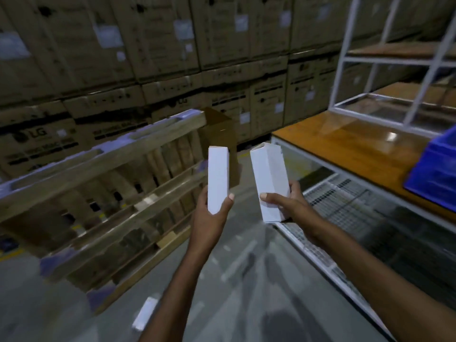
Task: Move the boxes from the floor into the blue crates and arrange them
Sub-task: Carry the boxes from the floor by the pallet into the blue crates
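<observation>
My left hand grips the lower end of a long white box, held upright at mid frame. My right hand grips a second long white box, tilted slightly to the left, its top end open or creased. The two boxes are apart, side by side. A third white box lies blurred on the grey floor at the lower left. A blue crate stands on the wooden shelf top at the right edge, only partly in view.
A wooden pallet leans on its side at the left. Stacked brown cartons fill the background. A brown carton stands behind the held boxes. A white metal rack rises over the shelf, with a wire shelf beneath.
</observation>
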Tool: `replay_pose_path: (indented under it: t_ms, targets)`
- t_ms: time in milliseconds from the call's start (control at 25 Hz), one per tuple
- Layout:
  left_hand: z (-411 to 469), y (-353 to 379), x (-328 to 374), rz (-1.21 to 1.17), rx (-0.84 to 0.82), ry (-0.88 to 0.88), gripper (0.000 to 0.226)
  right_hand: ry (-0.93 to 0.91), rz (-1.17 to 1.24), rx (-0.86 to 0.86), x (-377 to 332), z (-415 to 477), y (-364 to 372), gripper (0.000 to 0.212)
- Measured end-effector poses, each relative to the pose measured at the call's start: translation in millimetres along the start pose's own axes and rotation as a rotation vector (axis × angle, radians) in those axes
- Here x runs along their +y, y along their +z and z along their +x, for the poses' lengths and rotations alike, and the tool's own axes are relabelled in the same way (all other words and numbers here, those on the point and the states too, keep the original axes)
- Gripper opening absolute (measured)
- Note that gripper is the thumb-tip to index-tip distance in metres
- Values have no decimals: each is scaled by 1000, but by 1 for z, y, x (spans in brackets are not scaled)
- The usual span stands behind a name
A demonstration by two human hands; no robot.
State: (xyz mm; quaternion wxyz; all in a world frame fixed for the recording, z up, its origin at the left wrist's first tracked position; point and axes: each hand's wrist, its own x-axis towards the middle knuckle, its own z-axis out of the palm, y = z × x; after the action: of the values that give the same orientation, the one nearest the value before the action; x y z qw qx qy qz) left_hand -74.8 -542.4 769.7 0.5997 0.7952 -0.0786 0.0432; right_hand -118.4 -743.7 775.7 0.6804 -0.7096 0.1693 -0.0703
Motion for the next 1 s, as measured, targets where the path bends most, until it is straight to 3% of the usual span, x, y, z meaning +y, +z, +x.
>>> replay_pose_path:
  t_ms: [240,400,760,1000]
  targets:
    - [-47,165,67,-100,-196,89,50,-36,11,205,-1,-37,-178,75]
    - [-62,246,109,-84,-355,175,52,-76,10,354,-8,-61,-271,89]
    - [-64,391,176,-166,-704,281,45,-148,19,716,-21,-104,-400,88]
    - [-98,480,226,-241,-911,387,70,-190,21,1002,-30,-139,-480,84]
